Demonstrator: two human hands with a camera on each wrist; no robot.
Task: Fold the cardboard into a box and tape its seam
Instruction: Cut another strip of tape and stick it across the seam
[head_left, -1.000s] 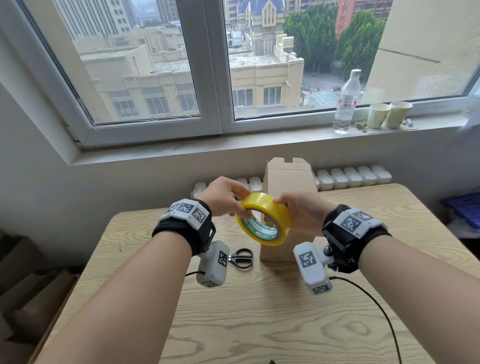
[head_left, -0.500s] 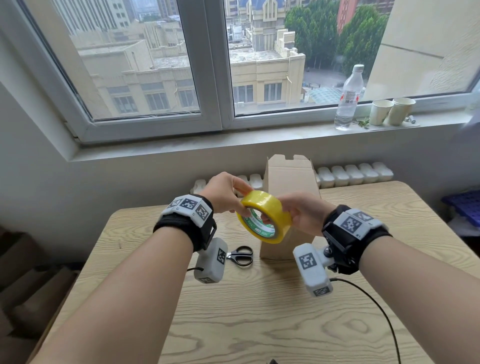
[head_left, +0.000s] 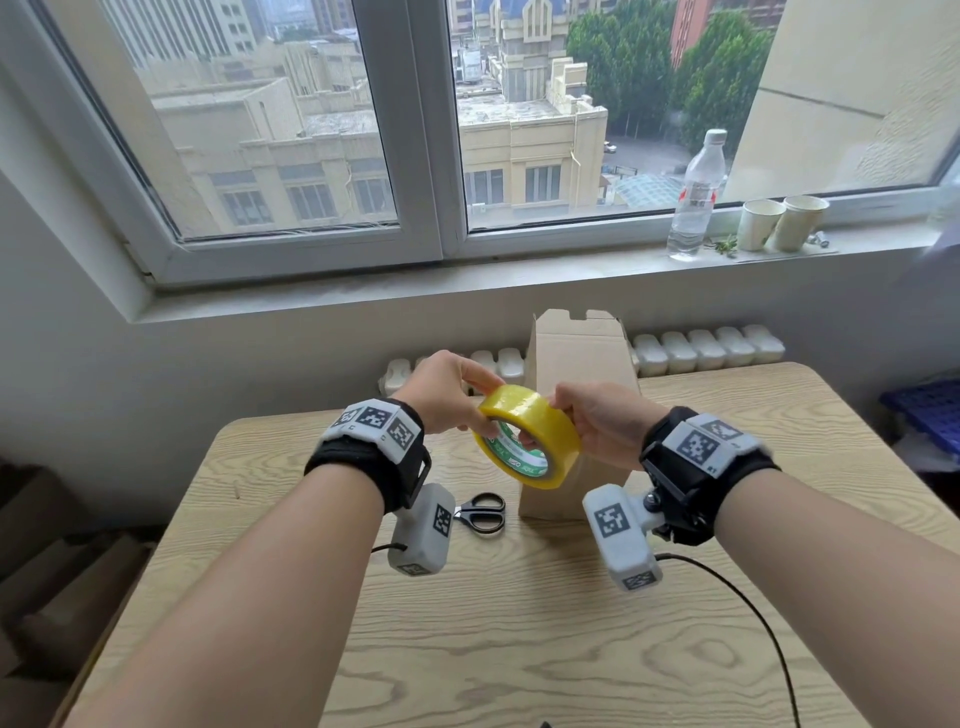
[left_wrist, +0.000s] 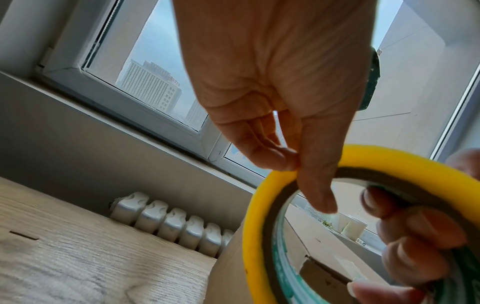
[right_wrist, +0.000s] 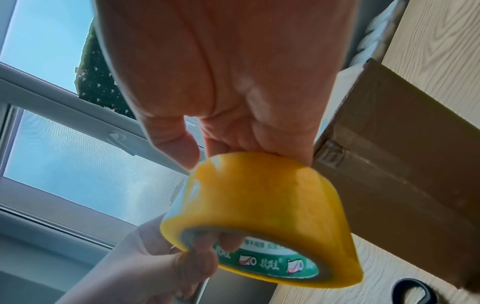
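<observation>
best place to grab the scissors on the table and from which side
Judging by the head view, take the scissors by the black handle loops, coming from above. They lie flat on the table with the loops toward the box and the blades hidden behind the left wrist camera. Both hands hold the tape roll, so one must let go first.

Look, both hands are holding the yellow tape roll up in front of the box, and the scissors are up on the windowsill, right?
Not quite. The scissors lie on the wooden table, left of the cardboard box, as the head view shows. The rest holds: the left hand and right hand both hold the yellow tape roll in front of the box.
</observation>
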